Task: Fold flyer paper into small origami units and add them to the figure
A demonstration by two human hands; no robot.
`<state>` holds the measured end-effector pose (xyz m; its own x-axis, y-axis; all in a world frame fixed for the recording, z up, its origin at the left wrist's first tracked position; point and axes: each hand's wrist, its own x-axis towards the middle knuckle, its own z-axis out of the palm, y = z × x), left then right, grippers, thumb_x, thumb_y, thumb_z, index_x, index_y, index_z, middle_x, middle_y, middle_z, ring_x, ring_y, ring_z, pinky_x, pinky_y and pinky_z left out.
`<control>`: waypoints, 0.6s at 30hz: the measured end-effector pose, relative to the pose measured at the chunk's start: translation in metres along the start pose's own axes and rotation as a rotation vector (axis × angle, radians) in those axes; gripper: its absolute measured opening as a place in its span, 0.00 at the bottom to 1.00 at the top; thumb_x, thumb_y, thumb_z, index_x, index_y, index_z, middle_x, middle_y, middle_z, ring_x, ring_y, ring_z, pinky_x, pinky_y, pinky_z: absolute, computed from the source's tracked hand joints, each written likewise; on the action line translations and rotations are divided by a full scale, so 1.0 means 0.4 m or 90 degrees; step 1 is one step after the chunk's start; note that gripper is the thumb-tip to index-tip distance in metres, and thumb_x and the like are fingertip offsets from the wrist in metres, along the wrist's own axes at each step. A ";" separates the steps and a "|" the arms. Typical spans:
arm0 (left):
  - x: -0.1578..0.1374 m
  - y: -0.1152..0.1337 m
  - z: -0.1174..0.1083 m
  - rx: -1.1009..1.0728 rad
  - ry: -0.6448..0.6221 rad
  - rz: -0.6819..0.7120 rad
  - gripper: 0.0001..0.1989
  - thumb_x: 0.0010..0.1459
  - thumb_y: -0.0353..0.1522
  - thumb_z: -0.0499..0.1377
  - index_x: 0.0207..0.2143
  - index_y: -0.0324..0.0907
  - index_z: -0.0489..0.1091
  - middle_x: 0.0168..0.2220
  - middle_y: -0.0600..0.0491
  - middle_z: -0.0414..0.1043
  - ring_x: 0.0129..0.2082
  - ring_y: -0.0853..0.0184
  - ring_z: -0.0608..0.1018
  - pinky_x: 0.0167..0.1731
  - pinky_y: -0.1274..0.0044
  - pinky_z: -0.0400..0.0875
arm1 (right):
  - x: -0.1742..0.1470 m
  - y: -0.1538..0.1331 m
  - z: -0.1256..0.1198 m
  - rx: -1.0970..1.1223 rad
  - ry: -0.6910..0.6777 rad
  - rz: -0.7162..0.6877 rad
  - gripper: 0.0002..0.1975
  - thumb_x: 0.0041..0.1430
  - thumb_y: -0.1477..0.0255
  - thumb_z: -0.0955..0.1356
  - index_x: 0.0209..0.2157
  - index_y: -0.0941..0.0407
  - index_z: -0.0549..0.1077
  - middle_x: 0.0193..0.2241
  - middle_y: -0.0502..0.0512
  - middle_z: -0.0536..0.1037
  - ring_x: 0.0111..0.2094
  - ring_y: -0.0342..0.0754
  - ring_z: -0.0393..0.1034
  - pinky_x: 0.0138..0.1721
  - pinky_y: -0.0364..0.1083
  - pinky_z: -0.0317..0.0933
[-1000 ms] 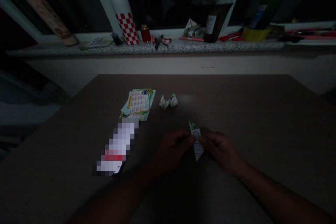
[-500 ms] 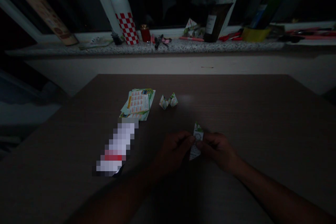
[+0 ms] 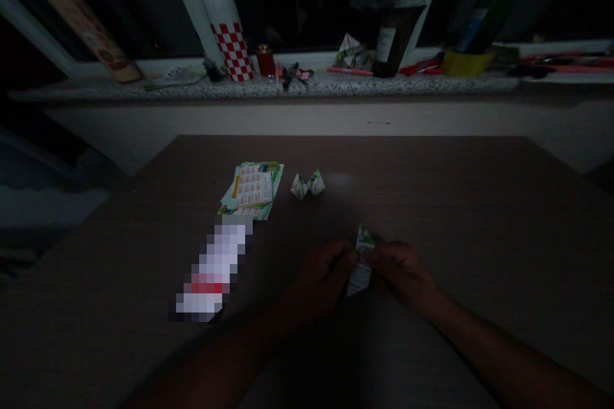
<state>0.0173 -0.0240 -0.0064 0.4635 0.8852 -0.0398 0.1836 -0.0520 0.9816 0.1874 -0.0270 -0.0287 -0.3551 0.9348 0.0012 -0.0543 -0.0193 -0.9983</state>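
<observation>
Between my two hands is a small piece of folded paper (image 3: 359, 276), white with print and a green tip, narrow and pointed at the top. My left hand (image 3: 326, 275) pinches its left edge between thumb and fingers. From the other side, my right hand (image 3: 403, 271) grips it with the thumb near the upper middle. Farther back on the table sits a folded paper figure (image 3: 307, 185) with two peaked halves. To its left lies a stack of printed paper slips (image 3: 253, 188), green and white with orange print.
A phone (image 3: 213, 268) with a blurred screen lies left of my hands on the dark wooden table (image 3: 455, 198). Behind, the stone windowsill (image 3: 307, 84) holds a checkered bottle (image 3: 233, 45), a small red jar (image 3: 265, 61), a dark cup (image 3: 388, 41) and a green bottle (image 3: 499, 3).
The folded paper has turned slightly between my fingers, and its tip sits a little farther right. My right thumb has shifted up along it. Other things stay in place.
</observation>
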 end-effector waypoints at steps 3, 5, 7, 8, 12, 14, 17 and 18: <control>0.000 -0.001 -0.001 -0.013 -0.017 0.007 0.16 0.63 0.40 0.49 0.29 0.38 0.63 0.24 0.58 0.59 0.24 0.74 0.63 0.25 0.81 0.58 | -0.001 0.008 -0.002 0.006 0.013 0.007 0.25 0.60 0.56 0.64 0.16 0.58 0.66 0.10 0.45 0.62 0.12 0.37 0.53 0.14 0.39 0.45; 0.000 -0.002 -0.002 -0.016 -0.018 0.007 0.16 0.63 0.40 0.49 0.29 0.38 0.63 0.24 0.58 0.60 0.25 0.73 0.63 0.25 0.81 0.58 | -0.001 0.013 -0.003 0.009 0.015 0.002 0.25 0.60 0.57 0.64 0.16 0.58 0.66 0.10 0.45 0.62 0.13 0.37 0.53 0.14 0.39 0.46; -0.001 -0.002 -0.004 -0.014 -0.015 -0.001 0.16 0.63 0.41 0.49 0.28 0.39 0.63 0.24 0.58 0.59 0.25 0.73 0.63 0.25 0.81 0.58 | -0.001 0.017 -0.004 0.028 0.015 -0.007 0.24 0.61 0.58 0.64 0.16 0.59 0.67 0.11 0.46 0.64 0.14 0.37 0.55 0.16 0.39 0.48; -0.002 -0.002 -0.005 -0.013 -0.018 -0.008 0.16 0.63 0.40 0.49 0.28 0.39 0.63 0.24 0.58 0.59 0.25 0.73 0.63 0.25 0.81 0.57 | -0.001 0.019 -0.005 0.043 0.015 -0.009 0.24 0.61 0.58 0.63 0.17 0.59 0.67 0.12 0.46 0.64 0.14 0.37 0.55 0.16 0.39 0.48; -0.002 0.002 -0.007 -0.013 -0.045 -0.018 0.15 0.63 0.39 0.50 0.28 0.39 0.63 0.24 0.58 0.59 0.25 0.74 0.63 0.25 0.81 0.57 | 0.000 0.019 -0.006 0.051 0.019 -0.012 0.25 0.62 0.60 0.62 0.15 0.58 0.65 0.10 0.45 0.62 0.13 0.38 0.54 0.16 0.39 0.48; 0.000 0.002 -0.009 -0.023 -0.046 -0.016 0.15 0.62 0.39 0.51 0.28 0.39 0.63 0.24 0.58 0.59 0.25 0.73 0.63 0.25 0.81 0.58 | 0.001 0.014 -0.007 0.024 0.016 -0.028 0.25 0.63 0.60 0.62 0.14 0.58 0.64 0.10 0.46 0.62 0.13 0.38 0.54 0.16 0.40 0.48; 0.006 -0.001 -0.016 -0.094 -0.031 -0.048 0.15 0.60 0.40 0.52 0.28 0.39 0.64 0.23 0.58 0.60 0.24 0.74 0.63 0.24 0.82 0.57 | 0.003 0.002 -0.011 -0.019 0.044 -0.075 0.22 0.63 0.61 0.61 0.19 0.58 0.67 0.15 0.47 0.65 0.17 0.40 0.58 0.19 0.40 0.53; 0.009 -0.003 -0.020 -0.134 -0.024 -0.071 0.15 0.59 0.41 0.54 0.27 0.39 0.64 0.22 0.59 0.59 0.22 0.74 0.63 0.23 0.82 0.57 | 0.004 -0.003 -0.014 -0.043 0.074 -0.100 0.18 0.63 0.62 0.62 0.24 0.57 0.70 0.18 0.48 0.67 0.20 0.41 0.61 0.21 0.41 0.56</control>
<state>0.0116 -0.0171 -0.0062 0.4834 0.8619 -0.1535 0.0524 0.1466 0.9878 0.1922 -0.0234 -0.0279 -0.2375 0.9590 0.1548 -0.0361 0.1505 -0.9880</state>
